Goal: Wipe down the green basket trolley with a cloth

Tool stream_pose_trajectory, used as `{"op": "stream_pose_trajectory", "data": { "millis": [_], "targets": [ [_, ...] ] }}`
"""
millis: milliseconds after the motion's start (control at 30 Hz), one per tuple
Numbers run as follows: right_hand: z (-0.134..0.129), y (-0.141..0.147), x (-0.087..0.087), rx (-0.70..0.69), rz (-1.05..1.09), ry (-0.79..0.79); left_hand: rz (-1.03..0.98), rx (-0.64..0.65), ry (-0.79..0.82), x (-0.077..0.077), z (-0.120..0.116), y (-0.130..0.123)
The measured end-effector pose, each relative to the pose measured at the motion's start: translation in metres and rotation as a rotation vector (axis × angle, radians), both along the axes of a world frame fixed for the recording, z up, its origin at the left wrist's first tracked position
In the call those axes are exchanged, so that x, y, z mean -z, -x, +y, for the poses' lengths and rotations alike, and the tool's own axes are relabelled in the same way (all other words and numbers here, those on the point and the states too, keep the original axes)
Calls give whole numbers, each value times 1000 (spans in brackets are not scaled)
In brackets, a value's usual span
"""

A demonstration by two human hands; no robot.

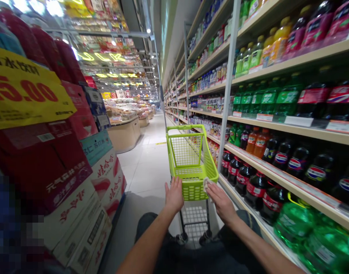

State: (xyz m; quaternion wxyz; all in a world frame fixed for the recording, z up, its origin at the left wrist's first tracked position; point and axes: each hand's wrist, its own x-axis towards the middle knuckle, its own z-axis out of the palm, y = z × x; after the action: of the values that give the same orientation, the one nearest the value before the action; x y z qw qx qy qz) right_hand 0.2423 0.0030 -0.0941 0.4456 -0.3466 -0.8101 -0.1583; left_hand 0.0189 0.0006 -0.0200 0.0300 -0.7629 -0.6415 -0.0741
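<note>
A green shopping cart (194, 190) stands directly ahead, its plastic basket on a dark wheeled frame. At the basket's near left corner is my left hand (174, 194), fingers extended against or just beside the green plastic, holding nothing. My right hand (220, 199) is at the near right corner, its fingers pressing a crumpled white cloth or tissue (206, 184) against the basket's edge. The basket shows nothing inside it. Below it, a wire lower rack (193, 219) is visible between the wheels.
Shelves of bottled drinks (277, 121) line the right side close to the cart. Stacked drink cartons (43, 160) with a yellow price sign (26, 89) rise at the left. A tiled aisle (144, 167) runs ahead past a rounded display counter (124, 135).
</note>
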Motion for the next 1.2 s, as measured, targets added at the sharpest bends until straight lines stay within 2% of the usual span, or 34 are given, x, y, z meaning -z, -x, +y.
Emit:
{"op": "stream_pose_trajectory", "data": {
  "millis": [67, 100, 200, 267, 333, 467, 567, 667, 867, 1067, 1200],
  "targets": [
    [3, 16, -7, -21, -6, -10, -7, 3, -13, 3, 0, 6],
    [5, 23, -4, -21, -22, -12, -9, 17, -5, 3, -1, 9],
    [7, 39, 18, -42, -100, -17, -13, 51, 29, 2, -1, 16],
    [5, 50, 27, -77, -140, -13, -16, 51, 29, 1, -1, 20],
    [4, 64, 21, -108, -146, -9, -18, 5, 20, 1, -2, 26],
    [9, 93, -2, -109, -119, 2, 1, -83, 38, 2, -6, 36],
    [11, 101, 5, -102, -171, 43, 21, -63, 54, 5, -9, 40],
    [8, 96, 15, -125, -233, 63, 27, -41, 47, 7, -10, 41],
    [11, 73, -8, -89, -135, -17, 24, -14, 1, 9, -12, 25],
    [8, 39, 10, -58, -183, 21, 12, 104, -81, 9, -15, 1],
    [7, 13, 3, -12, -79, 6, 26, 135, -57, 7, -15, -14]
  ]
}}
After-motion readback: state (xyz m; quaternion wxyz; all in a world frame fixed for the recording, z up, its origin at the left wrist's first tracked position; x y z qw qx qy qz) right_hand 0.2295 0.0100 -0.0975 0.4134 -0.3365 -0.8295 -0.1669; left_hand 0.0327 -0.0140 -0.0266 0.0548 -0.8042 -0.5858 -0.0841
